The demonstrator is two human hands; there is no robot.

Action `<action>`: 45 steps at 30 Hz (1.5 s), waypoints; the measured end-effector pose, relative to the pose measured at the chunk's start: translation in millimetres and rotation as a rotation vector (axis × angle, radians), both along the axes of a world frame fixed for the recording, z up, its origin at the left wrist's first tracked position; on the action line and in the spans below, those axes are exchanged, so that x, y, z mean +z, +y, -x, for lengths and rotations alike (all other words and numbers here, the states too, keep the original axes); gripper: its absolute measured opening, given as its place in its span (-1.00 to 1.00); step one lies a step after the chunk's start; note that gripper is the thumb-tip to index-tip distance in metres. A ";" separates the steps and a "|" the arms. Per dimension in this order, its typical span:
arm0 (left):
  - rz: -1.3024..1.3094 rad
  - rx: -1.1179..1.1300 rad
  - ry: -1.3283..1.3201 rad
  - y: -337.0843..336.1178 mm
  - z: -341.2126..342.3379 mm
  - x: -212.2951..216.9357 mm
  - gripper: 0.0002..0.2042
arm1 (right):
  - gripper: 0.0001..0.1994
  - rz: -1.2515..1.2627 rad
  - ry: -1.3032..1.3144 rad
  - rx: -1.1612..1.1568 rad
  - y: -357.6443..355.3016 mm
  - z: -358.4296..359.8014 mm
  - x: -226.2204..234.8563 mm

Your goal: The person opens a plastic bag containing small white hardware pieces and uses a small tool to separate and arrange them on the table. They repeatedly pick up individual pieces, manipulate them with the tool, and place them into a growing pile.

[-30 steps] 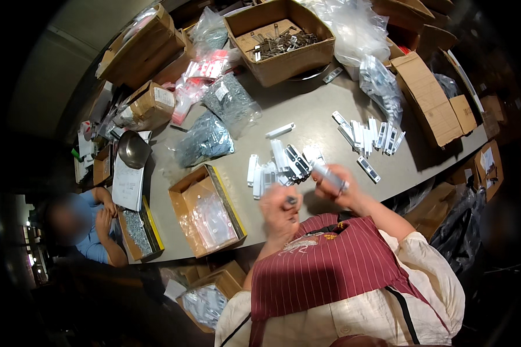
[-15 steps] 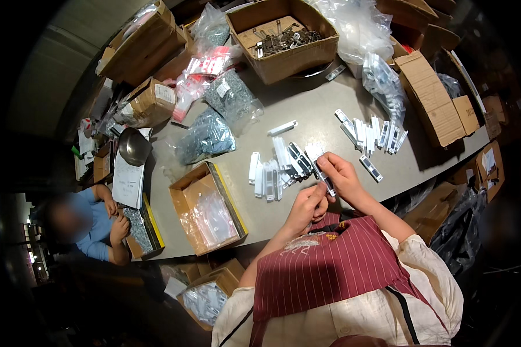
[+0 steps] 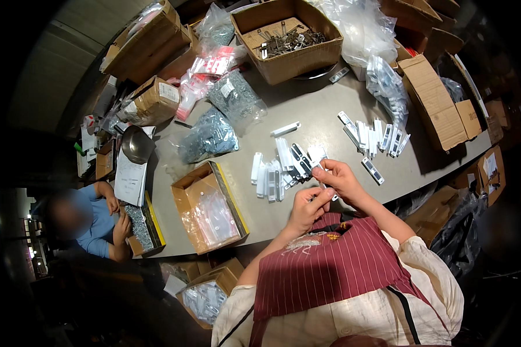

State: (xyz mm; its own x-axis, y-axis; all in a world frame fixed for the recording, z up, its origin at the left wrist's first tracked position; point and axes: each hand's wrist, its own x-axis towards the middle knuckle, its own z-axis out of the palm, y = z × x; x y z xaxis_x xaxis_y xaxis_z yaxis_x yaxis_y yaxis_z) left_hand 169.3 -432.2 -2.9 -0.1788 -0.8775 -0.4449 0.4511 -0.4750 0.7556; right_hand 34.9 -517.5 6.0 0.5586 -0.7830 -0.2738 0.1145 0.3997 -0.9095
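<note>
**Both hands pinch one small white strip**

Left hand [image 3: 308, 207] and right hand [image 3: 340, 179] close their fingertips on a white strip [image 3: 321, 184] above the bench's [image 3: 330, 110] near edge, its long axis running away from the body. Loose white strips [image 3: 278, 170] lie just beyond.

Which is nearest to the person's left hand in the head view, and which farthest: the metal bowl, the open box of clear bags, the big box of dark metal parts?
From the left hand:
1. Open box of clear bags, just to its left on the table's near edge.
2. Metal bowl, farther left, beside the papers.
3. Big box of dark metal parts, at the table's far side.
</note>
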 end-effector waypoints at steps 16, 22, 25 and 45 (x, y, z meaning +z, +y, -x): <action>0.064 0.039 -0.002 3.0 2.7 7.4 -0.65 | -0.61 -0.283 -0.052 0.096 3.6 0.8 7.8; 0.088 0.088 -0.128 9.1 2.7 9.5 -0.68 | -0.60 -0.354 -0.019 0.197 -5.6 -1.9 -4.4; 0.081 0.174 -0.083 5.2 4.3 2.5 -0.65 | -0.61 -0.368 -0.018 0.143 -1.5 -0.6 -3.4; 0.224 0.447 -0.075 -5.4 8.5 4.3 -0.72 | -0.67 -0.148 -0.123 -0.154 9.6 -11.6 -6.2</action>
State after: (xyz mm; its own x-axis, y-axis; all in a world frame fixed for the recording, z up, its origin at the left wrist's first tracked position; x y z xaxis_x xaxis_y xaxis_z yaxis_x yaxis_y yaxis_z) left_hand 160.7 -437.6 1.4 0.2610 -0.9366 -0.2338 0.5139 -0.0702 0.8550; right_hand 46.5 -507.9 -0.2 0.4722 -0.8179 -0.3288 0.2906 0.4966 -0.8179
